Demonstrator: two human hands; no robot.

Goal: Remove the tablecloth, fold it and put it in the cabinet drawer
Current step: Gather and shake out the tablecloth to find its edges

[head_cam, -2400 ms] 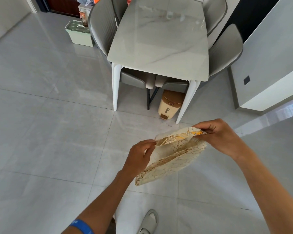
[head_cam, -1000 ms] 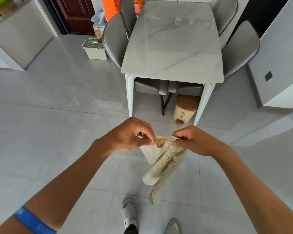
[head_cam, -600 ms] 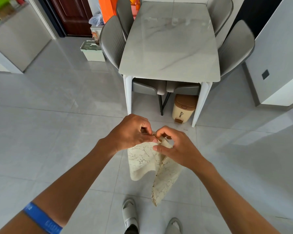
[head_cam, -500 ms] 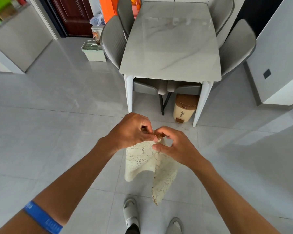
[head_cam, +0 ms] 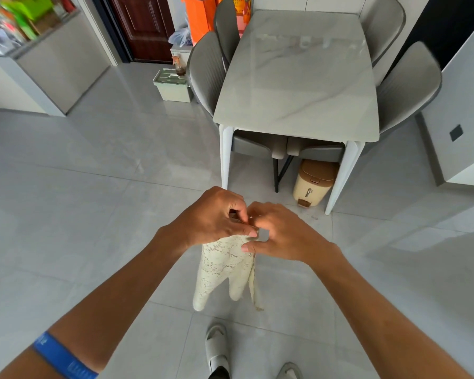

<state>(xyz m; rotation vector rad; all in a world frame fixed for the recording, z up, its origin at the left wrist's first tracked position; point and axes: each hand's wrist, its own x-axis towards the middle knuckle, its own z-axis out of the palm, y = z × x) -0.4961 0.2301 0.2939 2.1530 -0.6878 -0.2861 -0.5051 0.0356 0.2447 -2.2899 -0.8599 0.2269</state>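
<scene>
Head view shows the left hand (head_cam: 211, 217) and right hand (head_cam: 281, 236) pinching the cream lace tablecloth's (head_cam: 225, 272) top edges together, apparently to align another fold.

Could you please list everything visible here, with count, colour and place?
tablecloth: one, cream lace, hanging from both hands
table: one, pale marble, ahead
chairs: four, grey, around the table
bin: one, cream and brown, under the table
box: one, pale green, on the floor left of the chairs
door: one, dark brown, far left
left hand: pinching the cloth's top
right hand: pinching the cloth's top
</scene>
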